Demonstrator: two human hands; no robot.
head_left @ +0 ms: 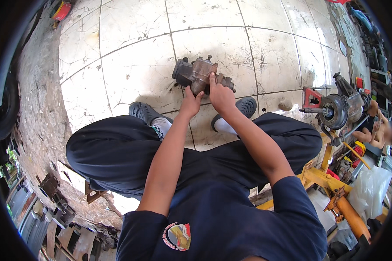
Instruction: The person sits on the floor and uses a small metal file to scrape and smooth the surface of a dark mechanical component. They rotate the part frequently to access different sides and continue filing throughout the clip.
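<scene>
In front of my feet is a rusty cast-metal gear housing [201, 71], with a dark round flange at its left end and a stepped stub at its right. My left hand [190, 103] grips its near lower edge, thumb side up, the other fingers mostly hidden. My right hand [222, 96] is against its near right side, index finger laid straight on the brown casting and the other fingers curled below. Whether the housing rests on the tiles or is held just above them, I cannot tell.
I sit low, knees spread, dark clogs [247, 107] on cracked white floor tiles [135, 65]. To the right are an axle assembly with a hub [334, 112], a red stand [312, 98], a yellow-orange metal frame [326, 178] and another person [379, 126]. A stone [285, 104] lies nearby.
</scene>
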